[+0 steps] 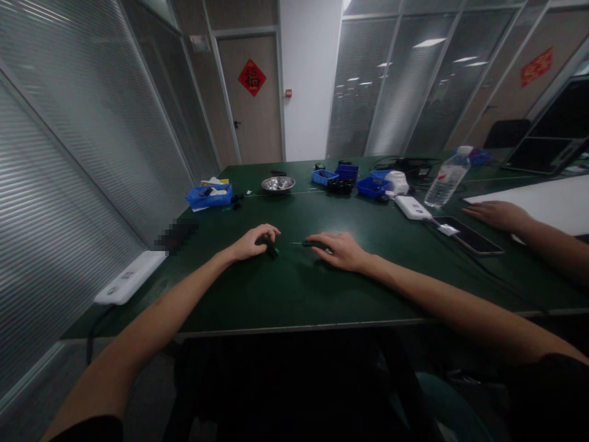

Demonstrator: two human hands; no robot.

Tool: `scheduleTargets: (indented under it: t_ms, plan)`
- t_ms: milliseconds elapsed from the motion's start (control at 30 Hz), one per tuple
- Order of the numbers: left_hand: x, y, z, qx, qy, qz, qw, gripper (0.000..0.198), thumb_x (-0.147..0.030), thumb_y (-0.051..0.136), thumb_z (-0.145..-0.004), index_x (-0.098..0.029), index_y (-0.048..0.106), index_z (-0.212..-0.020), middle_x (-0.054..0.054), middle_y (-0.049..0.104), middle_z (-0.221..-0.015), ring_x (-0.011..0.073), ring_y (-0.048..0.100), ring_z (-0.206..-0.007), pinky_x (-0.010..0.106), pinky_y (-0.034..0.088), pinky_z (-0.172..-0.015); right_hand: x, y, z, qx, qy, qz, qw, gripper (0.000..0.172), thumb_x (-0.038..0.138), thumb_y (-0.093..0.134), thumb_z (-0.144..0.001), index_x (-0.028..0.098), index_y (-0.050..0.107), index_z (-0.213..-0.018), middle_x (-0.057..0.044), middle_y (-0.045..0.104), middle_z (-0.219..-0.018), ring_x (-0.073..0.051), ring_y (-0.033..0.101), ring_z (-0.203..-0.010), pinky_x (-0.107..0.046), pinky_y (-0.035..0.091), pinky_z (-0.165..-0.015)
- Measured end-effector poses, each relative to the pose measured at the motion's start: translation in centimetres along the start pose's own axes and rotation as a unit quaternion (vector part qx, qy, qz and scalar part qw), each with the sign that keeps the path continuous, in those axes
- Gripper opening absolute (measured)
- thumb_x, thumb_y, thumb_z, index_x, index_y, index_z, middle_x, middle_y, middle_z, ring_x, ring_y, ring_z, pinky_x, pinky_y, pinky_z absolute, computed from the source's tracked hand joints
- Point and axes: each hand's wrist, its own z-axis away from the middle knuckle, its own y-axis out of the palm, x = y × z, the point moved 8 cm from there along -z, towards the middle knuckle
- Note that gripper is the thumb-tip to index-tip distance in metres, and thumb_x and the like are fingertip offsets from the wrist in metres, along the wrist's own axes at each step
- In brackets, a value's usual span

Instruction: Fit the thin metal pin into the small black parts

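Over the green tabletop (pixel 239 301), my left hand (pixel 251 244) has its fingers curled around a small dark part (pixel 272 248) with a rounded end; its exact kind is too dim to make out. To the right, my right hand (pixel 343 250) grips a screwdriver (pixel 313 244) by its dark handle. The thin shaft lies nearly level and points left at the dark part. A short gap separates the tip from that part. Both hands are low, close to the table surface.
Farther back stand a steel bowl (pixel 278 184), a blue bin (pixel 209 196) and several blue trays (pixel 372 186). A water bottle (pixel 448 178), white power bank (pixel 413 208) and phone (pixel 469 236) lie right, beside another person's hand (pixel 499 216). A white device (pixel 133 277) sits left.
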Motion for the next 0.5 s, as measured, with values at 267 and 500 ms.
scheduleTargets:
  t_ms: [267,500]
  plan:
    - [-0.28,-0.56,-0.26,-0.059,0.003,-0.017,0.998,0.023,-0.029,0.068,-0.094,-0.019,0.054,-0.079,0.012,0.066,-0.133,0.0257,0.062,-0.122,0.046,0.050,-0.106,-0.05,-0.02,-0.02,0.001,0.000,0.000,1.000,0.039,0.043,0.050,-0.110,0.023,0.062,-0.142,-0.008,0.077,-0.124,-0.017,0.073,-0.081,-0.031,0.052,-0.073]
    - [-0.54,-0.80,-0.05,-0.046,-0.013,0.027,0.998,0.039,-0.037,0.069,-0.096,-0.020,0.045,-0.070,0.012,0.068,-0.125,0.0256,0.063,-0.115,0.044,0.050,-0.104,-0.15,0.00,0.05,0.002,-0.004,-0.006,1.000,0.039,0.042,0.051,-0.109,0.024,0.062,-0.143,-0.008,0.077,-0.124,-0.017,0.073,-0.081,-0.031,0.053,-0.073]
